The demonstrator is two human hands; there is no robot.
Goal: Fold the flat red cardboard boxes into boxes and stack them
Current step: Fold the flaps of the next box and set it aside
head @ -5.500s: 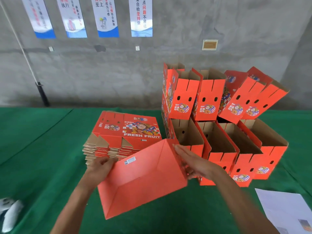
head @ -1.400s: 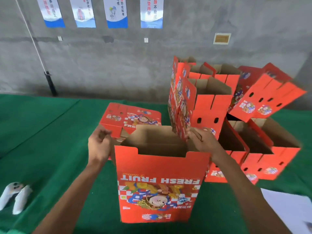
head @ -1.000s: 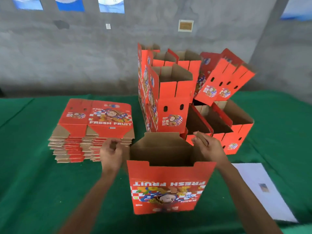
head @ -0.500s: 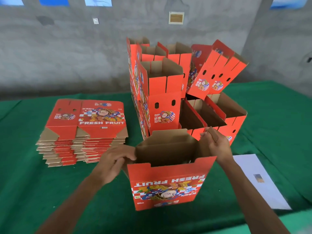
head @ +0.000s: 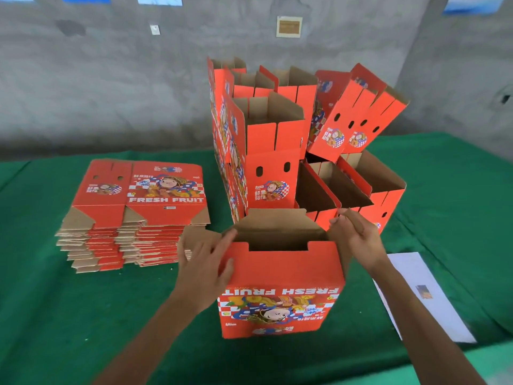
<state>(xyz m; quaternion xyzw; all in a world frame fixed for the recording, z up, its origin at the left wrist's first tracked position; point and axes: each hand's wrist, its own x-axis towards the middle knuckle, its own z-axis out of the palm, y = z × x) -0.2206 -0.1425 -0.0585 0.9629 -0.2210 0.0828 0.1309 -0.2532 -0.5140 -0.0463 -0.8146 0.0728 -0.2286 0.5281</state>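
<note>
Both hands at the open box (head: 280,290): left hand (head: 205,262) gripping its near-left top corner, fingers over the rim and thumb on the red front; right hand (head: 355,240) against the right side flap, fingers fairly straight, grip not clearly readable. Standing upright on the green tabletop (head: 69,315), near and centre, print upside down toward the camera, top flaps up and brown inside showing. Looks formed but not yet stacked.

Just beyond, the stack of folded boxes (head: 266,151): a lower row open-topped on the tabletop, more set on top, two at far right tilted (head: 358,112). Several done, then. To the left, well apart from the hands, a tall pile of flat boxes (head: 138,207), so plenty left to fold; judging by that pile, nowhere near finished. Next, presumably, lifting this one onto the stack. At near right, a white sheet of paper (head: 416,293) lying flat.
</note>
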